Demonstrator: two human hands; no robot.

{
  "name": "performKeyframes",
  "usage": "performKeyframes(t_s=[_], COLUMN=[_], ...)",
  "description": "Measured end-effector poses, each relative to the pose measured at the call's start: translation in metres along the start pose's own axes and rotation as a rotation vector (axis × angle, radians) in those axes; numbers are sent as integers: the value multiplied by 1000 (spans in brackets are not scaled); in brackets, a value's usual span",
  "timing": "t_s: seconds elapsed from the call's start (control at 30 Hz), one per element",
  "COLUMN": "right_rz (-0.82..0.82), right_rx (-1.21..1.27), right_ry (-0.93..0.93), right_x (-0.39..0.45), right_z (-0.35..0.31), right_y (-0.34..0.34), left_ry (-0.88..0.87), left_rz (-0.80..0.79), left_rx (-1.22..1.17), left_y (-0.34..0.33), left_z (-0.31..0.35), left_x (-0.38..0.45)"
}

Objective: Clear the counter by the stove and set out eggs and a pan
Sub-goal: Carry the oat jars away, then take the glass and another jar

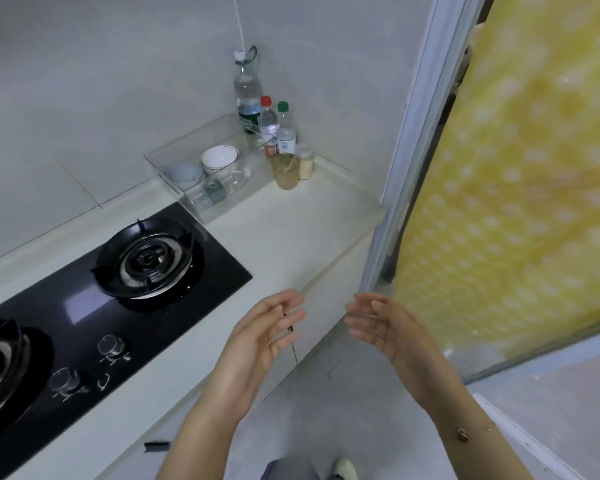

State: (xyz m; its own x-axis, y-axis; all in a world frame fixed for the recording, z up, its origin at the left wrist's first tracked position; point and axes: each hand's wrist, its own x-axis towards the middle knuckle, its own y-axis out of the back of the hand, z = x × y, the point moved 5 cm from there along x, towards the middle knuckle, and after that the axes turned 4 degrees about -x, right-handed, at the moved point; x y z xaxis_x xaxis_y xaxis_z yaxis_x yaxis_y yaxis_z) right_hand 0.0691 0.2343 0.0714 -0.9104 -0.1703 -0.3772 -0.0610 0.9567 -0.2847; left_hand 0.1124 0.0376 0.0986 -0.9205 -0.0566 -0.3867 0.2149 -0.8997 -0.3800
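The cream counter (291, 230) runs to the right of a black glass gas stove (129, 306) with two burners. My left hand (267, 327) hovers over the counter's front edge with relaxed fingers, holding nothing. My right hand (381, 323) floats just past the counter's corner, palm facing the left hand, also empty. No eggs or pan are in view.
A clear plastic tray (174, 164) in the back corner holds two bowls (219, 157) and a lying bottle (219, 188). Several bottles (248, 98) and jars (286, 171) stand beside it. A yellow dotted curtain (516, 168) hangs at the right behind a door frame.
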Motion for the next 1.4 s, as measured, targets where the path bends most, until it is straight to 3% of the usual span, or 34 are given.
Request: performKeyframes(t_s=[0.43,0.83,1.07,1.23,1.3,1.4], right_rz=[45,16,-59,-119,-118,-134], right_rx=[-52,-182,-298,-562,-599,-597], right_ry=[4,-64,-132,-88,-66,-74], right_x=[172,316,389,435,451,472], right_z=[-74,-120,-128,-130,-131,-131], right_y=[25,-23,-37,-47,-50,-57], left_ry=[40,-25,-42,-65,-65,-154], left_rz=[-36,-8,138,321,409,493], left_rx=[-68,-102,-82,-112,-12,590], left_y=[-48,-41,-14,4,12,24], left_z=[41,111,110,111,105,99], left_x=[201,349,382,405,415,439])
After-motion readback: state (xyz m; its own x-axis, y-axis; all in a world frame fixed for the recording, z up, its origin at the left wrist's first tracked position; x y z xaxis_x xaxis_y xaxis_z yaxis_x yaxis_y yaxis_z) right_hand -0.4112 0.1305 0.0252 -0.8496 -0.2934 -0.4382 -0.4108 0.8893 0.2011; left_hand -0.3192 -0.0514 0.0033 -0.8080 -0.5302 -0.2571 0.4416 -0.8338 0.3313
